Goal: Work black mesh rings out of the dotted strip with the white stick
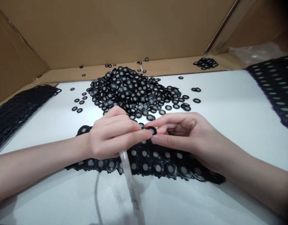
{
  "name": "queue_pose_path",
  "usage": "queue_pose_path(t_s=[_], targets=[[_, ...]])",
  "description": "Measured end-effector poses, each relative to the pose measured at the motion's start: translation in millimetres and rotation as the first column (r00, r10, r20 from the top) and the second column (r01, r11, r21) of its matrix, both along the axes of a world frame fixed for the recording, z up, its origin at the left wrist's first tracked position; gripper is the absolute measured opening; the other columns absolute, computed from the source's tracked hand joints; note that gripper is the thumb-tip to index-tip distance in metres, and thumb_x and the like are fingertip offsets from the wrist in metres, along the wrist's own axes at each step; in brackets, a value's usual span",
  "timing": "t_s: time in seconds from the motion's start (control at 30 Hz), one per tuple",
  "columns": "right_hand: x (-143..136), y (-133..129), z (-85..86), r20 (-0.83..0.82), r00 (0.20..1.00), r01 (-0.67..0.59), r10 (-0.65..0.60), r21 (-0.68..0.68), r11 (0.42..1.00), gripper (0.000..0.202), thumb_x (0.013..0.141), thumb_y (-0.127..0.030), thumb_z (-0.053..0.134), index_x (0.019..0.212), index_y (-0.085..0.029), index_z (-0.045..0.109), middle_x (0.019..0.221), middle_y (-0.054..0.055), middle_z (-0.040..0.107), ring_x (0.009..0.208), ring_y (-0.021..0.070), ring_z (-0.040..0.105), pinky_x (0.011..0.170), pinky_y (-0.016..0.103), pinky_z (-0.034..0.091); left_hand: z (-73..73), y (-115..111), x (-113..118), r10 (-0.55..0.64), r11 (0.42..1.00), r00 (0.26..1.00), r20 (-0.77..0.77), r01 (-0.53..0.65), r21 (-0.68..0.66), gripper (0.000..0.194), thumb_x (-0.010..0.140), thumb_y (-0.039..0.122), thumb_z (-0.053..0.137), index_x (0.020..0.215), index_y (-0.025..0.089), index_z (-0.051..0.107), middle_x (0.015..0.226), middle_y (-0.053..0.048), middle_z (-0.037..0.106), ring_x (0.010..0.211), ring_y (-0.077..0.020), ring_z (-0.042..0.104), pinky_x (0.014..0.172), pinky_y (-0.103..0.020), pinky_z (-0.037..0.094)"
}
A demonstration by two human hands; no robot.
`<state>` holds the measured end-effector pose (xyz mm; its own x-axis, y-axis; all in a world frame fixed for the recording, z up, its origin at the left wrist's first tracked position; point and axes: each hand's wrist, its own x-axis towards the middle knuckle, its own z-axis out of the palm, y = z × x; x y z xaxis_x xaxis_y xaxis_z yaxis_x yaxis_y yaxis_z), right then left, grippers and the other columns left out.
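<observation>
My left hand (118,132) is closed, and a clear tube (127,170) comes out from beneath it toward the near edge. What the upper end of the tube joins is hidden under the fingers. A fingertip of this hand touches a small black ring with a grey disc centre (151,130). My right hand (181,131) pinches that ring from the right, thumb below and fingers above. Beneath both hands lies a black sheet (158,168) with rows of round moulded rings with grey centres; the hands cover part of it.
Behind my hands a large heap of loose black rings (125,90) lies on the white board (239,103). A smaller pile (206,63) sits at the back right. Black sheets are stacked on the left (19,109) and right (277,84). Cardboard walls (125,31) enclose the back.
</observation>
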<state>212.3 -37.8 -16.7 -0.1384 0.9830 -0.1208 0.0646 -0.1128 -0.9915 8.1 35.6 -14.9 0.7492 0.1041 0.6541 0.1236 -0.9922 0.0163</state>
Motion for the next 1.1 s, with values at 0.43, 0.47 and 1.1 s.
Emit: queue_pose_path(t_s=[0.43, 0.47, 1.1], targets=[[1.3, 1.5, -1.1, -0.038, 0.999, -0.02, 0.019, -0.013, 1.0, 0.023, 0.067, -0.026, 0.078, 0.09, -0.024, 0.076, 0.067, -0.002, 0.068, 0.056, 0.0084, 0.061, 0.052, 0.019, 0.049, 1.5, 0.8, 3.7, -0.105, 0.987, 0.992, 0.073, 0.113, -0.111, 0.008, 0.09, 0.013, 0.055, 0.082, 0.015, 0.057, 0.071, -0.001, 0.069, 0.06, -0.0088, 0.063, 0.064, -0.025, 0.043], [1.3, 1.6, -1.1, -0.044, 0.999, -0.02, 0.019, -0.015, 1.0, 0.022, 0.067, -0.026, 0.078, 0.089, -0.024, 0.076, 0.067, -0.002, 0.068, 0.056, 0.0084, 0.061, 0.052, 0.019, 0.049, 1.4, 1.1, 3.9, -0.111, 0.986, 0.991, 0.08, 0.12, -0.115, 0.008, 0.09, 0.014, 0.055, 0.083, 0.015, 0.057, 0.071, -0.002, 0.069, 0.061, -0.0093, 0.064, 0.065, -0.025, 0.043], [4.2, -24.8, 11.4, -0.002, 0.995, 0.095, -0.095, 0.138, 0.986, 0.023, 0.065, -0.027, 0.08, 0.087, -0.023, 0.075, 0.068, 0.0, 0.072, 0.06, 0.0115, 0.066, 0.055, 0.02, 0.053, 11.0, -9.7, 8.3, -0.184, 0.982, 0.983, -0.024, 0.185, 0.03, 0.022, 0.093, 0.018, 0.049, 0.109, 0.013, 0.064, 0.074, -0.004, 0.064, 0.062, -0.0094, 0.056, 0.06, -0.025, 0.038]])
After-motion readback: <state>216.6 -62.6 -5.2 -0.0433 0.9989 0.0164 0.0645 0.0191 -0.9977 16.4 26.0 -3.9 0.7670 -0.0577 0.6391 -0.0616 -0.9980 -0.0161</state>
